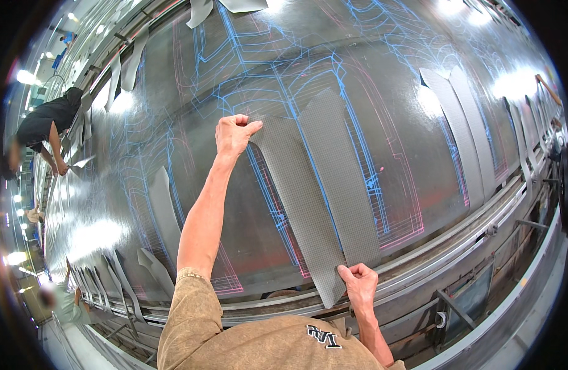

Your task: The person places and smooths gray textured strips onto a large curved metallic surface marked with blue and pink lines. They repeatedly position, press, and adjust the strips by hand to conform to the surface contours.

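A bare lane of glossy dark-grey worktop (413,185) opens inward from the near edge, between two long grey textured sheets (342,179) and a similar pair of strips (460,142) toward the right end. The person's left forearm (205,213) obstructs the sheets' left side; curved grey pieces (155,271) crowd the near edge further left.

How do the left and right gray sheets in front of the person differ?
The left sheet has its upper left corner pinched by the left hand; the right sheet is out of that hand's grip. The left sheet's lower end reaches lower in the picture than the right sheet's. The right sheet's top reaches higher than the left sheet's. Both are long, gray and textured.
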